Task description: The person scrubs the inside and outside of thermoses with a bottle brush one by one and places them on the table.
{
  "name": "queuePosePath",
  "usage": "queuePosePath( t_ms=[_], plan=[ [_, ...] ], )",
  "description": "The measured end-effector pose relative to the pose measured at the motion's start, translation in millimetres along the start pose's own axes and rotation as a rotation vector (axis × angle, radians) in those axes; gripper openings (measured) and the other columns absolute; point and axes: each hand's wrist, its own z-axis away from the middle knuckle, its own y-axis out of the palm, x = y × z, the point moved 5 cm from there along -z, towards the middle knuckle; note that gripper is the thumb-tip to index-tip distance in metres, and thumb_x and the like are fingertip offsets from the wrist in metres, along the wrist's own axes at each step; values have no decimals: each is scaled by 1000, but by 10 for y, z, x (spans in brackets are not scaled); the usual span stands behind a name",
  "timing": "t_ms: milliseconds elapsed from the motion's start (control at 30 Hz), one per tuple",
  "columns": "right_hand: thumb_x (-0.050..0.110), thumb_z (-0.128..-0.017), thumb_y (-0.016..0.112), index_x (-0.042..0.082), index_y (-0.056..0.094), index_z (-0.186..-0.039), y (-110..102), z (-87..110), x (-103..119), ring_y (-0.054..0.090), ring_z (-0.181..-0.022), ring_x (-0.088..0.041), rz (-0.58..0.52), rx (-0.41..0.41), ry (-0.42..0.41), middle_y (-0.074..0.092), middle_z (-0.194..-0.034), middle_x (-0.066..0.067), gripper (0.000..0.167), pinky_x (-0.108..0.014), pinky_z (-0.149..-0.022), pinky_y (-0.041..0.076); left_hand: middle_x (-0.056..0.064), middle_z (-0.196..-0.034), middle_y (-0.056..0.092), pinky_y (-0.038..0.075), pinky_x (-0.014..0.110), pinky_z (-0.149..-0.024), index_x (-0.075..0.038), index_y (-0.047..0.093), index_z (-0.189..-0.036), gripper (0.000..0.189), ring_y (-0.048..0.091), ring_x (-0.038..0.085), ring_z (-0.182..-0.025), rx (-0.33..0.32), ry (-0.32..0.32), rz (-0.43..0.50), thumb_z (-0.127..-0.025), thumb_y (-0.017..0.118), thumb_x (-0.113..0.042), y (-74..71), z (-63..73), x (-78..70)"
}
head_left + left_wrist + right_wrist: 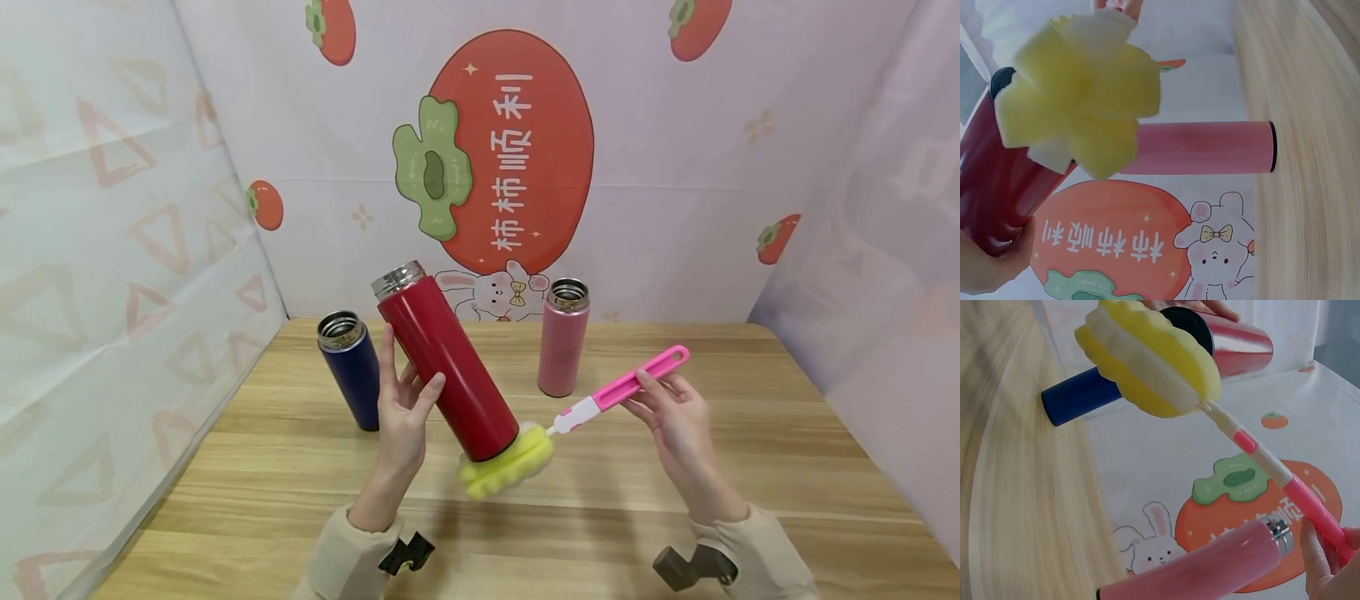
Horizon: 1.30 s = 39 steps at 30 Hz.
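My left hand (405, 408) grips a red thermos bottle (450, 362) around its side, holding it tilted above the table with its uncapped steel mouth up to the left. In my right hand (678, 417) is the pink handle of a bottle brush (630, 385), pinched between thumb and fingers. Its yellow and white sponge head (510, 461) overlaps the bottle's dark base in the head view. From the right wrist, the sponge head (1150, 359) appears near that base, and the left wrist view shows the sponge end (1085, 94) close up.
An uncapped blue thermos bottle (351, 375) stands at the left, behind my left hand. A pink one (564, 337), also without a lid, stands upright toward the back of the wooden table (247, 467). A printed cloth (637, 242) hangs behind the table.
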Motion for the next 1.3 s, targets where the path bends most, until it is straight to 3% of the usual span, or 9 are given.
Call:
queuePosePath(
  t_ms=[267,367,400,467,633,733,833,1033,1300],
  plan=[
    [7,-82,61,6,58,-90,-80,-5,-37,64,-74,-15,13,72,-45,65,-80,-5,9,-32,-74,49,10,-131,37,45,30,-85,-23,9,-143,77,42,22,-116,0,66,-16,-84,48,7,-33,-15,7],
    [4,-83,59,4,58,-90,-81,20,13,64,-74,-17,-14,65,-34,65,-80,-7,8,-32,-74,49,10,-132,35,45,29,-85,-24,9,-143,77,41,22,-116,1,69,-24,-85,49,7,-54,-19,9],
    [6,-83,60,5,58,-89,-64,44,42,64,-73,-15,21,27,-23,65,-79,-5,7,-31,-74,49,10,-133,35,45,29,-85,-24,9,-143,77,41,22,-116,0,69,-27,-85,49,6,-62,-20,10],
    [4,-83,59,4,58,-91,-165,-10,22,64,-74,-16,11,28,-23,65,-80,-6,8,-33,-75,48,10,-133,34,45,29,-85,-24,9,-143,77,41,22,-116,-2,69,-29,-85,48,7,-75,-19,10],
    [-2,-86,53,0,56,-104,-740,-353,-192,63,-84,-27,-39,112,-75,64,-92,-15,19,-42,-79,46,10,-132,36,45,29,-84,-23,9,-143,77,42,22,-115,-6,64,-29,-85,48,7,-105,-14,11],
    [-4,-86,50,-1,55,-107,-907,-432,-187,62,-86,-31,-60,129,-95,63,-96,-18,22,-44,-79,45,10,-133,35,45,29,-84,-24,9,-143,76,42,22,-116,-9,55,-34,-85,48,6,-125,-8,11],
    [-1,-84,55,-3,55,-105,-726,-299,6,63,-83,-27,-32,80,-102,64,-92,-15,21,-41,-79,46,10,-133,34,45,29,-85,-25,9,-143,76,41,23,-117,-10,51,-37,-85,48,6,-142,-1,5],
    [-5,-82,56,-3,58,-91,-271,-24,320,64,-71,-21,-136,46,-110,65,-80,-12,10,-33,-70,50,11,-131,36,45,29,-85,-24,8,-143,76,43,23,-116,-12,37,-33,-85,46,7,-157,17,-15],
    [-7,-84,52,-2,58,-90,-223,15,378,64,-70,-20,-138,17,-97,65,-78,-11,10,-32,-68,50,9,-129,38,44,29,-85,-23,7,-143,76,44,21,-114,-26,20,-11,-85,45,8,-153,54,-44]
  ],
)
